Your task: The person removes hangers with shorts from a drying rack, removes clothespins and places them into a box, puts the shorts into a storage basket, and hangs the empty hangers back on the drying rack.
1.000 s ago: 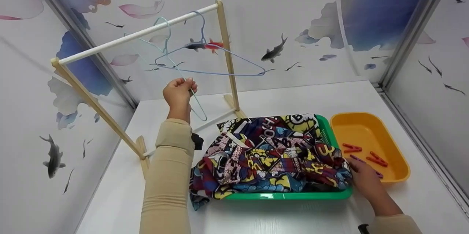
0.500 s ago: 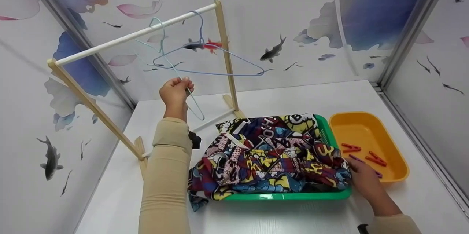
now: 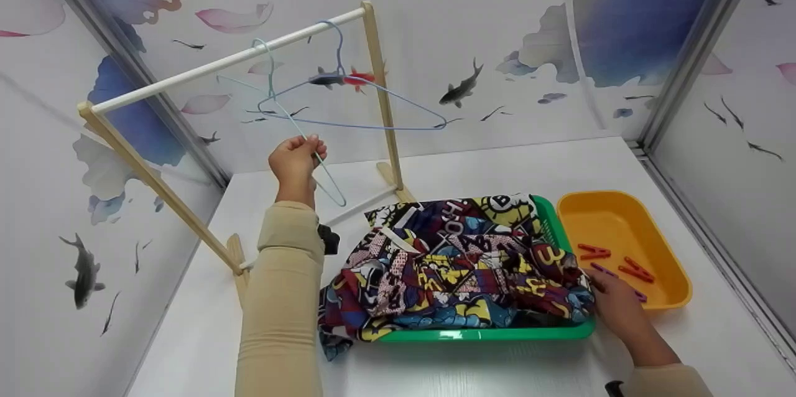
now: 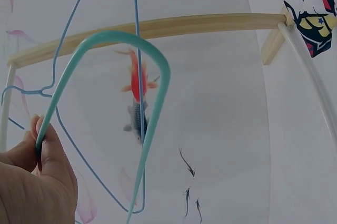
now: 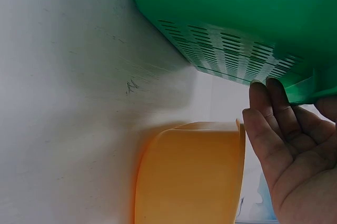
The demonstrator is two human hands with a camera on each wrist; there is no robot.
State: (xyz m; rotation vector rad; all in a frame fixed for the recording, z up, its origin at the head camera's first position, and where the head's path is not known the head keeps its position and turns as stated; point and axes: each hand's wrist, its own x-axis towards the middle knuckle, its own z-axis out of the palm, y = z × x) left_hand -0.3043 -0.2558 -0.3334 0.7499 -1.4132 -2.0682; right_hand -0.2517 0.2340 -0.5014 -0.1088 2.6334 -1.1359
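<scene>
In the head view my left hand (image 3: 295, 163) pinches the lower side of a mint-green clothes hanger (image 3: 330, 177). Its hook loops over the white rod (image 3: 205, 67) of a wooden clothes rack. The left wrist view shows the hanger's rounded end (image 4: 163, 71) beside my thumb and fingers. A blue hanger (image 3: 373, 127) hangs to the right on the same rod. My right hand (image 3: 622, 310) holds the right rim of a green basket (image 3: 485, 335), with fingers below the rim in the right wrist view. A colourful printed garment (image 3: 460, 272) lies heaped in the basket.
An orange tub (image 3: 597, 213) stands right of the basket, holding several red and purple clothespins (image 3: 637, 270). The garment spills over the basket's left side. The rack's wooden post (image 3: 382, 92) rises behind. Patterned walls enclose the white table (image 3: 497, 163).
The mint-green hanger's hook has dropped slightly onto the rod and shifted a little left, with my left hand still pinching its side. My right hand stays at the basket rim.
</scene>
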